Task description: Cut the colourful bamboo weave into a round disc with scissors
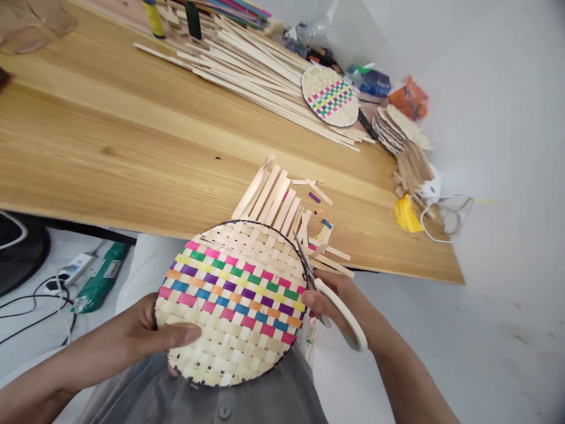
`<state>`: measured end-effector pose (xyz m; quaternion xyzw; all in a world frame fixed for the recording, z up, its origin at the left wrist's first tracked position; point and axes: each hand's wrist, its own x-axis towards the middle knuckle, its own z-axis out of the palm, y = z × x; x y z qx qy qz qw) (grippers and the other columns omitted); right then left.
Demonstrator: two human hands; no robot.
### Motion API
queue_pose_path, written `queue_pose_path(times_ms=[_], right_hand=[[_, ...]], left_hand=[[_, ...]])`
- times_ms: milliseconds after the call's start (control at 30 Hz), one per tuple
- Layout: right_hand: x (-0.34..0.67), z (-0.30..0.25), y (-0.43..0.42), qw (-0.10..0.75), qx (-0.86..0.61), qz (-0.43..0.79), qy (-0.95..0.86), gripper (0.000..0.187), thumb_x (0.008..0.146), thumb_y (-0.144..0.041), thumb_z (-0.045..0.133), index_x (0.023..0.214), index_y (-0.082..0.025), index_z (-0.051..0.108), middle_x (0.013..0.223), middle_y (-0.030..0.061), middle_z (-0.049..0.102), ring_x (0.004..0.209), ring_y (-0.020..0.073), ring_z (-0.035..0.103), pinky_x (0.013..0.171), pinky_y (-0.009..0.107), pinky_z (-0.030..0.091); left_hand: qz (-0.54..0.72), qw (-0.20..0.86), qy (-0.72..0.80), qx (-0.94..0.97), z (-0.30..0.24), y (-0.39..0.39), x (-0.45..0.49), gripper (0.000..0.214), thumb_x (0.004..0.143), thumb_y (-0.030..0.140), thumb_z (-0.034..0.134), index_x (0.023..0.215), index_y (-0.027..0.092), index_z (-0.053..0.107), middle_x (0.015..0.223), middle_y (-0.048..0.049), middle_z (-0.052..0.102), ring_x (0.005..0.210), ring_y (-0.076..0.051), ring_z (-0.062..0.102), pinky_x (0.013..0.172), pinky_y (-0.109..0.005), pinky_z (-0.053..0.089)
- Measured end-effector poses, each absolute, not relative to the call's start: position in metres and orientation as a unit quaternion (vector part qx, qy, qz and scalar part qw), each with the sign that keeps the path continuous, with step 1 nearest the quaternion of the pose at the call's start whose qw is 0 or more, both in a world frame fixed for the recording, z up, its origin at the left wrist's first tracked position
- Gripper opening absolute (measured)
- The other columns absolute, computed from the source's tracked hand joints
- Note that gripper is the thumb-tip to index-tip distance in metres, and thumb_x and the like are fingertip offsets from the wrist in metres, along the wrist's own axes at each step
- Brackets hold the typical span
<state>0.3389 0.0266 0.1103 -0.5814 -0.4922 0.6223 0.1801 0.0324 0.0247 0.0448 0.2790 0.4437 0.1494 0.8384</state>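
Observation:
A round woven mat (pixel 229 271) with bands of pink, green, yellow, purple, orange and blue tilts over my lap. My left hand (pixel 163 337) grips its lower left edge, thumb on top and the other fingers mostly hidden underneath. White-handled scissors (pixel 346 312) are in my right hand (pixel 338 300), their blades lying along the mat's dark upper right rim. Uncut pale strips (pixel 280 203) stick out past the far rim. Small cut pieces of strip (pixel 314 198) lie on the table beside them.
Long pale strips (pixel 247 65) cross the back of the wooden table (pixel 110 150). On them rests a smaller round woven mat (pixel 330 97). Stacked wood pieces (pixel 412 162), a yellow bundle (pixel 406 213) and white cable sit at the right. A power strip (pixel 73 271) and green packet lie lower left.

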Motion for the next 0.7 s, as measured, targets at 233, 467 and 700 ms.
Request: queue_pose_path(times_ms=[233,467,700], right_hand=[[0.338,0.109,0.033,0.177,-0.573,0.608,-0.519,0.036,0.081,-0.056,0.069,0.088,-0.020,0.064,0.085,0.0029,0.064,0.078,0.0183,0.058,0.066,0.027,0.049],[0.341,0.090,0.028,0.192,-0.614,0.585,-0.494,0.042,0.077,-0.059,0.068,0.074,-0.018,0.060,0.058,-0.0035,0.048,0.050,0.0098,0.042,0.042,0.021,0.031],[0.340,0.086,0.024,0.156,-0.668,0.557,-0.468,0.048,0.075,-0.063,0.069,0.063,-0.020,0.050,0.048,-0.0072,0.038,0.039,0.0071,0.034,0.034,0.020,0.026]], left_hand=[[0.110,0.812,0.446,0.361,0.049,0.031,0.032,0.018,0.075,0.039,0.077,0.078,0.022,0.082,0.073,-0.0081,0.079,0.060,-0.021,0.069,0.054,-0.025,0.058],[0.115,0.808,0.450,0.363,0.050,0.033,0.032,0.023,0.072,0.044,0.078,0.074,0.021,0.082,0.069,-0.0095,0.078,0.057,-0.023,0.069,0.051,-0.027,0.058],[0.109,0.811,0.459,0.346,0.042,0.033,0.027,0.026,0.072,0.042,0.079,0.089,0.023,0.083,0.079,-0.0090,0.081,0.070,-0.029,0.074,0.061,-0.034,0.062]])
